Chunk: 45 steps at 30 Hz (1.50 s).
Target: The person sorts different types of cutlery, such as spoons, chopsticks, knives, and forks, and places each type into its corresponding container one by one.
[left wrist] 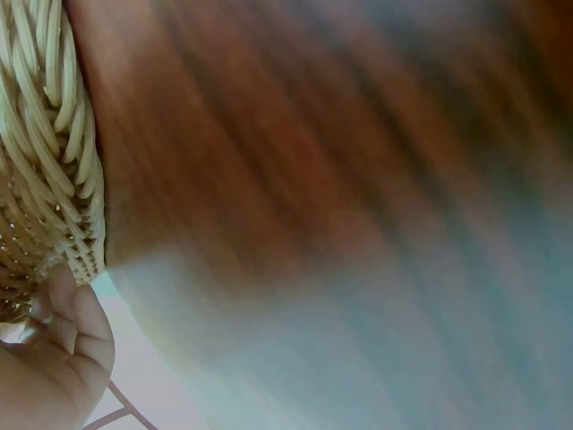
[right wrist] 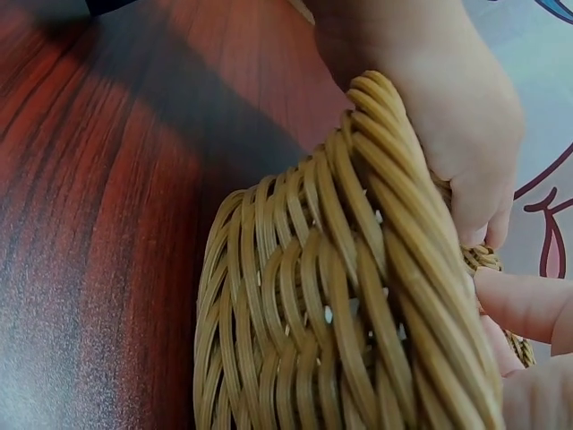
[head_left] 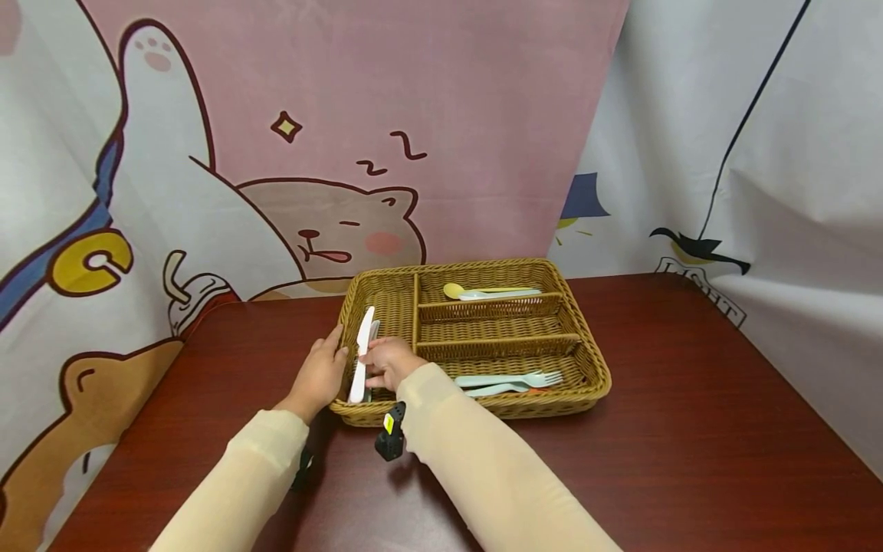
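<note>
In the head view, a white plastic knife (head_left: pixel 362 354) stands out in the left compartment of a wicker cutlery basket (head_left: pixel 595 376). My right hand (head_left: pixel 392 362) reaches over the basket's front rim and pinches this knife between thumb and fingers. Other pale cutlery lies partly hidden under it. My left hand (head_left: pixel 319 376) rests against the basket's left rim, its fingers fairly straight along the wicker. The left wrist view shows these fingers (left wrist: pixel 89 336) beside the woven wall. Wicker hides most of the right hand's work in the right wrist view.
A yellow spoon (head_left: pixel 453 291) and a pale utensil (head_left: pixel 500 294) lie in the back compartment. The front compartment holds a mint fork (head_left: pixel 538 379) and other pieces. The basket stands on a reddish-brown table (head_left: pixel 690 429), with a printed curtain (head_left: pixel 497 138) behind.
</note>
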{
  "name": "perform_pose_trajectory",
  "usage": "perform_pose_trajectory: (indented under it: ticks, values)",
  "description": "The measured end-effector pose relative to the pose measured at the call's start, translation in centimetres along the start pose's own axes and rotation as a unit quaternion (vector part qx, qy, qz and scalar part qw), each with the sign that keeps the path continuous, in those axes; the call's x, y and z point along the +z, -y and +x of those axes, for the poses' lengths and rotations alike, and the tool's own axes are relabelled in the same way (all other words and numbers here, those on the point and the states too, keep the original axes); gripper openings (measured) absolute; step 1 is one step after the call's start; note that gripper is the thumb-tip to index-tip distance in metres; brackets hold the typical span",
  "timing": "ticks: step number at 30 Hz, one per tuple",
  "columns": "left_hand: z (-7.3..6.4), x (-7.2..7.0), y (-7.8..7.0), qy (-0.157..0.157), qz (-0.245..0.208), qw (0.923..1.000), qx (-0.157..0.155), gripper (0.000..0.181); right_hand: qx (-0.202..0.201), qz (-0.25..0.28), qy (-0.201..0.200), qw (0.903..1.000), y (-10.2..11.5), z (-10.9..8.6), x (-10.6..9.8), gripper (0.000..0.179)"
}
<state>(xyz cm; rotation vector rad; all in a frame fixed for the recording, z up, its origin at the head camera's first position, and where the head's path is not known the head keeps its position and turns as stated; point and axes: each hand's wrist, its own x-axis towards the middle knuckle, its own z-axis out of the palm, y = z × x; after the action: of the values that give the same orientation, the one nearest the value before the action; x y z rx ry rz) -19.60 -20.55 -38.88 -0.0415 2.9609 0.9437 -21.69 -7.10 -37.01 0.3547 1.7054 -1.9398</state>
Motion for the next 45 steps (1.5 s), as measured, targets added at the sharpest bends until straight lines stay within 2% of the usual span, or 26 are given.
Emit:
perform_pose_trajectory:
  ticks: [8,17,27,36,45]
  values:
    - [0.2,0.2,0.1,-0.017,0.001,0.9996,0.024,0.053,0.002,0.017,0.001,0.9999,0.1,-0.3,-0.2,0.035]
    - [0.3,0.3,-0.2,-0.007,0.004,0.9997,0.024,0.053,0.005,0.044,0.008,0.9990,0.2,-0.3,-0.6,0.035]
    - [0.6,0.1,0.0,-0.011,0.003,0.9994,0.032,0.053,-0.036,0.034,0.013,0.9987,2.3,-1.7,-1.7,0.029]
    - [0.6,-0.1,0.4,0.001,-0.006,0.9997,0.024,0.054,-0.085,-0.005,0.028,0.9959,4.7,-3.7,-4.1,0.031]
    - [0.6,-0.7,0.8,0.014,-0.021,0.9994,0.025,0.054,-0.129,-0.087,0.018,0.9876,7.6,-5.8,-8.3,0.032]
